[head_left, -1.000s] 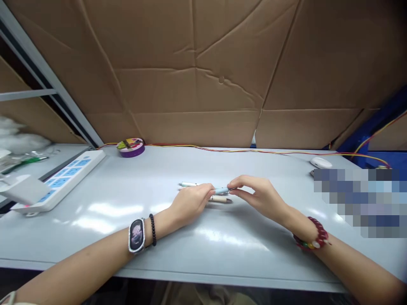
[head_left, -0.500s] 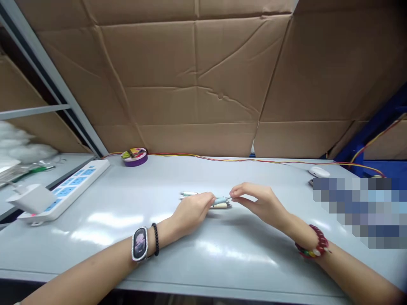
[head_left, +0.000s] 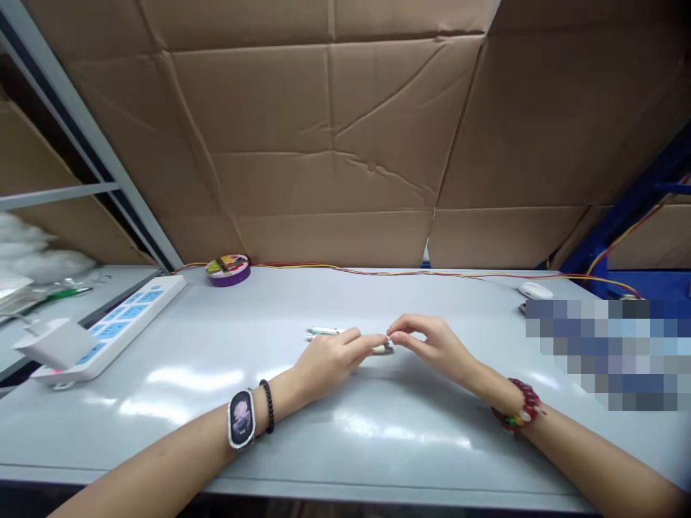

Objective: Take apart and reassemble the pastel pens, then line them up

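Several slim pens lie on the grey table around my left hand [head_left: 335, 360]. A white and pale-green pen [head_left: 322, 330] pokes out beyond its knuckles, and the end of a cream pen [head_left: 383, 350] shows under its index finger. That finger stretches toward my right hand [head_left: 432, 345], while the others curl around a light-blue pen, now mostly hidden. Thumb and forefinger of my right hand pinch together at the left fingertip, by the pen's tip. A small silvery bit shows between them, too small to name.
A white power strip [head_left: 124, 327] with a plugged-in charger [head_left: 57, 344] lies at the left. Behind stand a round purple tin [head_left: 229, 272] and thin red and yellow wires [head_left: 378, 273] along the cardboard wall [head_left: 281, 180]. A white mouse-like object [head_left: 535, 291] is at the back right.
My left index finger has stretched out to the right fingertips, covering the light-blue pen that showed before. My right hand has shifted slightly left, still pinching.
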The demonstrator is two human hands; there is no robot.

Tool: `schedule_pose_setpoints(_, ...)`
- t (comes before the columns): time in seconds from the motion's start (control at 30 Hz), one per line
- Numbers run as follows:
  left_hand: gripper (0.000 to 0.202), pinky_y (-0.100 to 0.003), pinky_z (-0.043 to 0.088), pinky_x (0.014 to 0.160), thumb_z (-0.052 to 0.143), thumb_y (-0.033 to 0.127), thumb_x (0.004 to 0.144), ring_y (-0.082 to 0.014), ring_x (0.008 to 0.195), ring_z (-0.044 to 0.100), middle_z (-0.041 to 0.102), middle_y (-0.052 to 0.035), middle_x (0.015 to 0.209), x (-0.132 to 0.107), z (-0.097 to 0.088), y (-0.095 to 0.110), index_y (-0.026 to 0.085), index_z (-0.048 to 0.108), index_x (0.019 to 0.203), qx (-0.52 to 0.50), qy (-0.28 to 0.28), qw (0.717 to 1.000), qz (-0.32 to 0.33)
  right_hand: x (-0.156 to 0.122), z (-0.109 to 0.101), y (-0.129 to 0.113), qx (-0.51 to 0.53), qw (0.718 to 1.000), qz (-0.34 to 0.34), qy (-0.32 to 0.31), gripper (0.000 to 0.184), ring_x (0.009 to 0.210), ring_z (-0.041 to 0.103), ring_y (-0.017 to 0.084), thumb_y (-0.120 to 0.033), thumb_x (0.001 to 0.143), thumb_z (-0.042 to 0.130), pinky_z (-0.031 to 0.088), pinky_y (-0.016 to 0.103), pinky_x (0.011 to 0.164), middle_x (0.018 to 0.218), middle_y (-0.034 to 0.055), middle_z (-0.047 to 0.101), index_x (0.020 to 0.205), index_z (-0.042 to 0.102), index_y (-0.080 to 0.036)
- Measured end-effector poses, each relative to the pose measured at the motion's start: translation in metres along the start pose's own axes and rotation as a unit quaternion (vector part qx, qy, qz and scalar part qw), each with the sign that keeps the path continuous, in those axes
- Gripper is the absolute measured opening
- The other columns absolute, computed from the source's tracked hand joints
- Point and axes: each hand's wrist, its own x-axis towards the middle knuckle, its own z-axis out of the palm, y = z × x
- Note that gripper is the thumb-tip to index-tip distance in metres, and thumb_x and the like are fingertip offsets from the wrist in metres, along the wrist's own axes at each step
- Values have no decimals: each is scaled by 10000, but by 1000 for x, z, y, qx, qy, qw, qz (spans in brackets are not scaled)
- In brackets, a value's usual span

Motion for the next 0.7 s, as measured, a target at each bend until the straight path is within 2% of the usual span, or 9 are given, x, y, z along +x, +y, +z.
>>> schedule_pose_setpoints(0.13, 319, -195, 405, 569, 313, 216, 926, -109, 614, 530, 553, -8, 833, 0, 0, -1, 288, 462, 1200, -4, 4, 1000, -9, 3, -4, 4, 1, 999, 26, 41, 205, 721, 589, 142, -333, 856, 469, 466, 256, 664, 777, 16, 646, 804, 596, -181)
schedule_pose_setpoints(0.23, 305, -203, 421, 596, 317, 223, 925, -118, 647, 553, 568, -12, 859, 1, -1, -1, 281, 471, 1182, -13, -7, 1000, -14, 6, -11, 16, -55, 996, 40, 61, 195, 765, 594, 164, -330, 853, 459, 470, 290, 698, 827, 33, 646, 844, 587, -183)
schedule_pose_setpoints(0.37, 300, -232, 437, 640, 322, 271, 925, -144, 709, 591, 613, -20, 909, 1, -1, 0, 250, 418, 1208, -46, -4, 998, -31, 5, -15, 35, -213, 976, 51, -6, 167, 755, 594, 179, -193, 814, 454, 465, 313, 689, 850, 56, 639, 849, 616, -177)
schedule_pose_setpoints(0.47, 311, -245, 425, 607, 339, 310, 919, -156, 659, 593, 633, -20, 860, 1, 0, 0, 215, 378, 1212, -55, 3, 997, -58, 2, -13, 41, -262, 963, 48, -44, 222, 766, 599, 171, -155, 812, 424, 466, 289, 684, 879, 65, 632, 860, 639, -178)
schedule_pose_setpoints(0.63, 210, -229, 378, 557, 358, 309, 909, -148, 602, 576, 627, 5, 800, 1, -1, 1, 211, 418, 1085, -68, -8, 996, -60, 0, -13, 36, -303, 950, 55, -47, 257, 780, 610, 184, -183, 808, 457, 472, 288, 677, 927, 87, 633, 1005, 621, -174)
schedule_pose_setpoints(0.7, 172, -225, 362, 545, 365, 300, 905, -143, 590, 565, 620, 8, 781, 1, -2, 2, 204, 432, 1030, -72, -11, 996, -60, -1, -14, 29, -299, 953, 45, -20, 275, 810, 608, 198, -215, 819, 464, 480, 319, 700, 967, 97, 629, 1058, 594, -175)
